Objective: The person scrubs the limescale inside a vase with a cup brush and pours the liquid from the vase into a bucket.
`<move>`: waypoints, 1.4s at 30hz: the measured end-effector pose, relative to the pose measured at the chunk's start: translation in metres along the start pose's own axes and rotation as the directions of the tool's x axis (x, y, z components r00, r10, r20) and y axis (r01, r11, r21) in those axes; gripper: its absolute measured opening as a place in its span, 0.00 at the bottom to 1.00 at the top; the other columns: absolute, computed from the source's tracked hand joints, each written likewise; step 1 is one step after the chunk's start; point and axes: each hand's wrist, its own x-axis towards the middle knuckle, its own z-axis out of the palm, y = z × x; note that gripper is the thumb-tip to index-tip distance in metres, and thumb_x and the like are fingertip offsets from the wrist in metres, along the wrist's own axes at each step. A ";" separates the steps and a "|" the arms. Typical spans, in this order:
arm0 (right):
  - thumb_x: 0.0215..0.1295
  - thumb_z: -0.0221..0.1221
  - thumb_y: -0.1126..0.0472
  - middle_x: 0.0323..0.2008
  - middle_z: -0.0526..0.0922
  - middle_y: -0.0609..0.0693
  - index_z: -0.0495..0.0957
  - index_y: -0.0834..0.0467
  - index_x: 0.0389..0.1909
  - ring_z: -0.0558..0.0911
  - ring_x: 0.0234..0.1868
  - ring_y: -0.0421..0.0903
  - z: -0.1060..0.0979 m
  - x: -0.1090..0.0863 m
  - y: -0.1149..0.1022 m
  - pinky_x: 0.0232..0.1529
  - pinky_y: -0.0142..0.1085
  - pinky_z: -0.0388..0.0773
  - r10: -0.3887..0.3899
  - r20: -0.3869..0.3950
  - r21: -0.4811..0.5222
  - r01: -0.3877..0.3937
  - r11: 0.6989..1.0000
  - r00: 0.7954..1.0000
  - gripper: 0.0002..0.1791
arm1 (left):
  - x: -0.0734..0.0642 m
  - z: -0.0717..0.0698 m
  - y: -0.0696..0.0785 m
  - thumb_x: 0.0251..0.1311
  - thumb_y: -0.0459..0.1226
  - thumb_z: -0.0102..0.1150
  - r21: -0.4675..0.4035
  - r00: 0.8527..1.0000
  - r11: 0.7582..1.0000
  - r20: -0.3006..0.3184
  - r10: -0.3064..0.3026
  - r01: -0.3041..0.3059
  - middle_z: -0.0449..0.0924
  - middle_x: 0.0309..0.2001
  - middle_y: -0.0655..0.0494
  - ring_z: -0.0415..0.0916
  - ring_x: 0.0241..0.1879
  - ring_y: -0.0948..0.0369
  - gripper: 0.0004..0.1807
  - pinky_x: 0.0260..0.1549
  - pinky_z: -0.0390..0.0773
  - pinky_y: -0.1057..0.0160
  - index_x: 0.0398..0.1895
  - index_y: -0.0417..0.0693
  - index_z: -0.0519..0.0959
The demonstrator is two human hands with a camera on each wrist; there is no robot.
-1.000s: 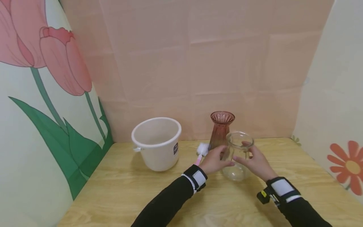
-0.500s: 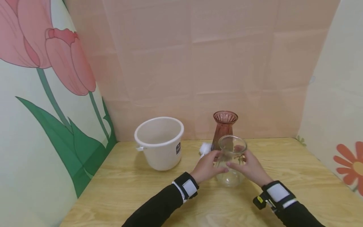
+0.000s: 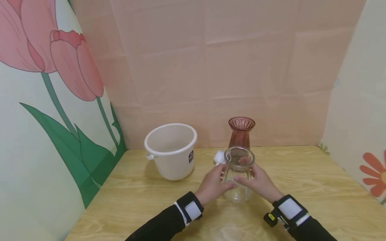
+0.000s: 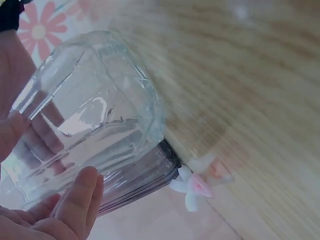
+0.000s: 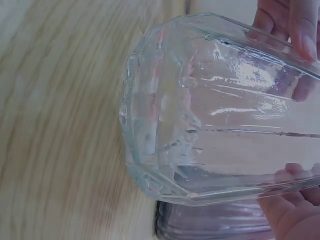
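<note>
Both hands hold a clear glass vase (image 3: 236, 191) upright in front of the person, its wide mouth facing up. The left hand (image 3: 211, 185) grips its left side with fingers and thumb, while the right hand (image 3: 261, 184) grips the opposite side. In the left wrist view, fingers spread along the ribbed wall of the clear vase (image 4: 100, 100). Its faceted base shows close over the tabletop in the right wrist view. Directly behind it stands a reddish fluted glass vase (image 3: 240, 138), partly hidden. The white head of a brush (image 3: 219, 157) peeks out beyond the left hand, which covers its handle.
A cream plastic bucket (image 3: 170, 164) with a dark label stands on the wooden table (image 3: 135, 207), left of the hands. A pinkish cloth backdrop (image 3: 169, 67) closes off the far edge. Flower-printed panels flank the table, the left one (image 3: 39, 160) bearing tulips.
The hands have brought the clear vase left and nearer the person, so it now stands in front of the reddish vase. The brush's pink handle has become hidden. The view has shifted slightly.
</note>
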 end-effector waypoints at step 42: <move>0.58 0.68 0.60 0.64 0.69 0.61 0.63 0.60 0.66 0.67 0.64 0.63 0.031 0.010 -0.006 0.59 0.66 0.59 -0.136 0.113 0.136 0.120 0.983 0.984 0.37 | -0.033 -0.021 -0.003 0.43 0.57 0.73 0.239 0.993 0.971 -0.118 0.018 0.011 0.75 0.42 0.61 0.76 0.40 0.65 0.33 0.37 0.76 0.69 0.48 0.51 0.72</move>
